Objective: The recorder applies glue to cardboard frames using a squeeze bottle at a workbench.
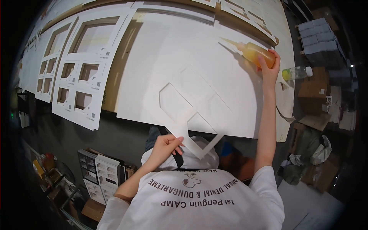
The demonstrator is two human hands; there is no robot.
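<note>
White cut-out frame (193,113) over pale worktable (153,57), cluttered floor (115,138).

We see our left hand (165,145) gripping the white cut-out frame (191,111) on the table (153,57), our right hand (268,67) holding the amber glue bottle (255,53) beyond that frame.

The left hand (165,143) sits at six o'clock, elbow bent, fingers pinched together. The right arm stretches straight toward two o'clock, its right hand (268,67) curled closed in a grip.
</note>
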